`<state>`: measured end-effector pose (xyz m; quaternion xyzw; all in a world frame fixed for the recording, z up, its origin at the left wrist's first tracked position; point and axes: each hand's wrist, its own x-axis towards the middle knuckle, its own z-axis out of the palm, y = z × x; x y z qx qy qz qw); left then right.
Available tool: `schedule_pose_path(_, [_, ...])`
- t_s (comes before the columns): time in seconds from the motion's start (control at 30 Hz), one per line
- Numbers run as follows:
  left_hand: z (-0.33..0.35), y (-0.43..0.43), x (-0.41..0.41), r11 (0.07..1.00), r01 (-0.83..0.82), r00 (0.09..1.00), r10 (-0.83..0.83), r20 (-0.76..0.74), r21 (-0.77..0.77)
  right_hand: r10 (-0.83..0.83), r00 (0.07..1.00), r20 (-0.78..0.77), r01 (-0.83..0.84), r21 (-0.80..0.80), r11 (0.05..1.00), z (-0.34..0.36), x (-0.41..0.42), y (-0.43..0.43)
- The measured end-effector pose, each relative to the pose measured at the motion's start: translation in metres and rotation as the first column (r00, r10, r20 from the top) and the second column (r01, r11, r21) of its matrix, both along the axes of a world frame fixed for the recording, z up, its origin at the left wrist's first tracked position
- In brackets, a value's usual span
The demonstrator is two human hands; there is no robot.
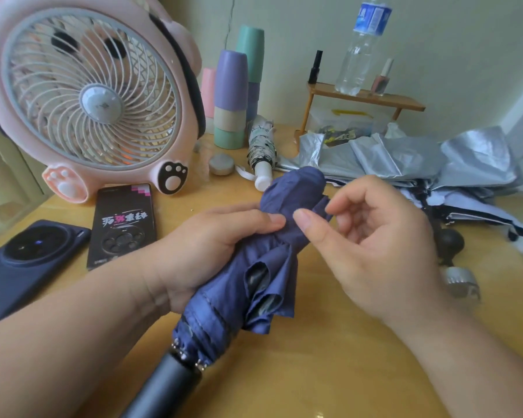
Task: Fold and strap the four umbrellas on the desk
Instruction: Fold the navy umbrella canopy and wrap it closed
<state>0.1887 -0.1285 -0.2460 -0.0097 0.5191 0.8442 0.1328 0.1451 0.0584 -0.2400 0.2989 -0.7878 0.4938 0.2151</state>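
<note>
A navy blue umbrella (266,267) with a dark grey handle lies collapsed over the desk's middle, its cloth loosely gathered. My left hand (206,245) grips it around the middle, thumb on top. My right hand (372,236) hovers at its right with curled fingers, the thumb touching the cloth near my left thumb; it holds nothing. A white patterned umbrella (261,146) lies rolled up behind. A silver umbrella (405,158) sprawls unfolded at the right, over another with dark trim (477,212). A black round handle (449,241) sticks out there.
A pink fan (91,98) stands at the back left. Two phones (27,260) (123,224) lie in front of it. Stacked cups (231,98) and a small wooden shelf (366,98) with a water bottle (363,46) stand at the back. A silver strap roll (459,283) lies at the right.
</note>
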Motion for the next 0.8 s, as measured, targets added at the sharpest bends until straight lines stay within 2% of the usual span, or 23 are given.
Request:
schedule_pose_path(0.07, [0.002, 0.006, 0.002, 0.999, 0.0, 0.997, -0.003, 0.073, 0.04, 0.062, 0.98, 0.187, -0.053, -0.053, 0.997, -0.003, -0.002, -0.003])
schedule_pose_path(0.13, [0.003, 0.01, 0.003, 0.996, 0.004, 0.995, -0.012, 0.094, 0.09, 0.109, 0.932, 0.346, -0.119, 0.007, 0.993, -0.006, -0.002, -0.006])
schedule_pose_path(0.2, [0.004, 0.012, 0.003, 0.985, 0.008, 0.991, -0.03, 0.127, 0.17, 0.131, 0.911, 0.392, -0.155, 0.031, 0.987, -0.009, 0.003, -0.012])
schedule_pose_path(0.27, [0.004, 0.012, 0.002, 0.975, 0.002, 0.985, -0.04, 0.17, 0.221, 0.143, 0.917, 0.371, -0.16, 0.014, 0.987, -0.012, 0.012, -0.019])
schedule_pose_path(0.33, [0.005, 0.013, 0.001, 0.971, -0.031, 0.986, -0.009, 0.165, 0.239, 0.1, 0.95, 0.295, -0.141, 0.121, 0.983, -0.013, 0.024, -0.026])
schedule_pose_path(0.4, [0.007, 0.013, 0.001, 0.964, -0.102, 0.985, 0.064, 0.161, 0.244, 0.057, 0.99, 0.131, -0.092, 0.282, 0.955, -0.013, 0.035, -0.032])
schedule_pose_path(0.53, [0.01, 0.007, -0.004, 0.938, -0.274, 0.952, 0.232, 0.199, 0.215, 0.03, 0.999, -0.028, -0.013, 0.478, 0.878, -0.015, 0.048, -0.038])
schedule_pose_path(0.6, [0.011, 0.0, -0.009, 0.926, -0.332, 0.935, 0.297, 0.195, 0.182, 0.007, 0.989, -0.147, 0.065, 0.478, 0.876, -0.018, 0.051, -0.04])
schedule_pose_path(0.7, [0.011, -0.007, -0.014, 0.926, -0.343, 0.932, 0.315, 0.179, 0.157, 0.039, 0.965, -0.259, 0.089, 0.464, 0.881, -0.019, 0.055, -0.043])
schedule_pose_path(0.8, [0.009, -0.011, -0.019, 0.92, -0.352, 0.93, 0.324, 0.171, 0.17, 0.031, 0.916, -0.399, 0.18, 0.479, 0.859, -0.017, 0.054, -0.042])
